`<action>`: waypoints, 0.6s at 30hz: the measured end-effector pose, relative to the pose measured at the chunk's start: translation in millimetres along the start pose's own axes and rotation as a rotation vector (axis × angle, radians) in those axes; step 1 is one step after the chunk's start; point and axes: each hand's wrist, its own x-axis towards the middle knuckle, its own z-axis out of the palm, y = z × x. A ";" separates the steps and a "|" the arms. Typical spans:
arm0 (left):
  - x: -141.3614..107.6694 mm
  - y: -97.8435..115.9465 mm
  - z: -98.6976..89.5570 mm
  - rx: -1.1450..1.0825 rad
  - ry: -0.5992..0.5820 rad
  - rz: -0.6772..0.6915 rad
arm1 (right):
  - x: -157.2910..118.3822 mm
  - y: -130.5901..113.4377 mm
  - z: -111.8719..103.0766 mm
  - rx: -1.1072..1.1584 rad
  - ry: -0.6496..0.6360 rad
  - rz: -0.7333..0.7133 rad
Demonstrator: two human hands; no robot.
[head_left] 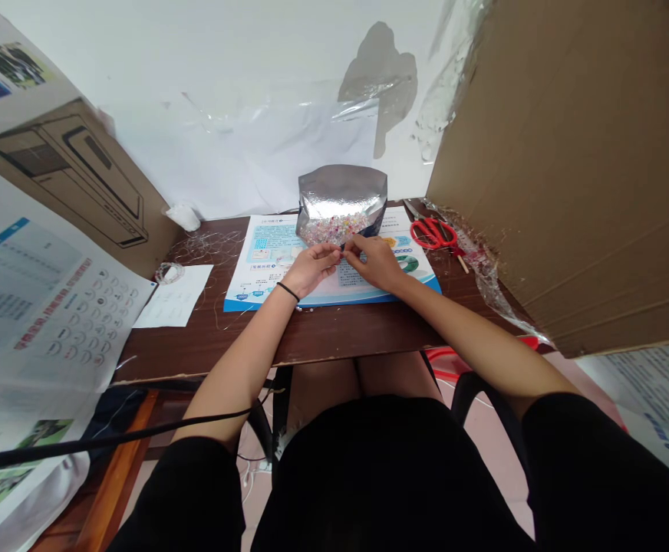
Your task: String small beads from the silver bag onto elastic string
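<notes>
Just in front of a silver pouch (343, 188), my left hand (314, 268) and my right hand (376, 262) meet fingertip to fingertip. Both are closed in a pinch. Something tiny and reddish shows between the fingertips, too small to name. The pouch stands upright with many small pink, white and coloured beads (334, 228) showing in its lower part. Beneath the hands lies a printed sheet (248, 268) with blue edging. A few small white bits (311, 309) rest near its front edge.
Red-handled scissors (431, 233) lie at the right beside crumpled clear plastic (492, 284). Loops of thin clear line (208, 249), a coil (169, 273) and a white paper (176, 299) are on the left. Cardboard walls (570, 169) flank the brown table (363, 337). A black cable (110, 441) crosses the lower left.
</notes>
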 end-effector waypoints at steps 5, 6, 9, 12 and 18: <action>0.4 0.4 -0.8 -0.011 0.016 0.010 | -0.7 -1.1 -1.1 -0.002 0.000 0.009; 0.4 0.5 -1.1 -0.010 0.014 0.011 | -0.8 -1.2 -1.2 0.000 0.003 0.002; 0.3 0.7 -1.6 -0.010 0.009 0.013 | -0.8 -1.3 -1.1 0.000 0.009 -0.006; 0.4 0.6 -1.9 -0.003 0.004 0.013 | -0.6 -1.1 -0.8 -0.004 0.001 0.009; -0.2 0.5 -1.5 0.011 -0.012 0.010 | -0.6 -0.3 -0.6 0.009 0.025 -0.002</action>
